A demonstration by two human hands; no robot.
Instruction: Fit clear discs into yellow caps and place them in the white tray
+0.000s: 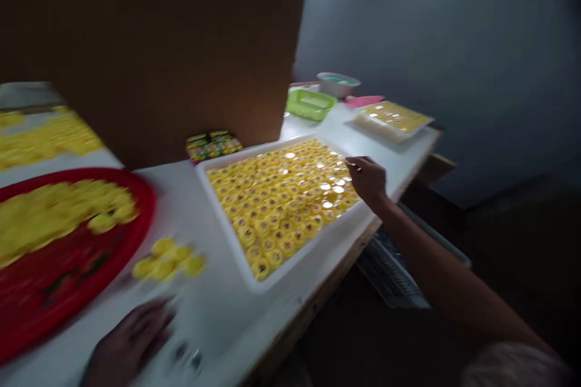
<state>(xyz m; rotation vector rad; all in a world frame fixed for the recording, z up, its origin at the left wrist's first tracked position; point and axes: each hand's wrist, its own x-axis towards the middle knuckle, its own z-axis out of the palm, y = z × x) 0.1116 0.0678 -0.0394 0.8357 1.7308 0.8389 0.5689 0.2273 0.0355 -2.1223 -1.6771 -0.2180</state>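
Note:
A white tray point(231, 240) holds rows of small round yellow pieces point(272, 205) with dark centres; some have a shiny glare. My right hand point(370, 180) is at the tray's right rim, its fingers pinched together over the outermost pieces. Whatever sits between those fingertips is too small to make out. Low on the white table, my left hand point(131, 338) is smeared by motion, so its fingers do not show clearly. Beside it lie two small dark, shiny bits point(188, 355). A loose cluster of plain yellow pieces point(167, 259) rests between the left hand and the tray.
At left is a red round tray point(147, 199) partly covered with yellow pieces. A brown panel point(158, 54) rises behind the table point(218, 326). Farther back are a green basket point(311, 106), a white basin point(336, 84) and another filled tray point(394, 120). A grey crate point(394, 272) sits below the table edge.

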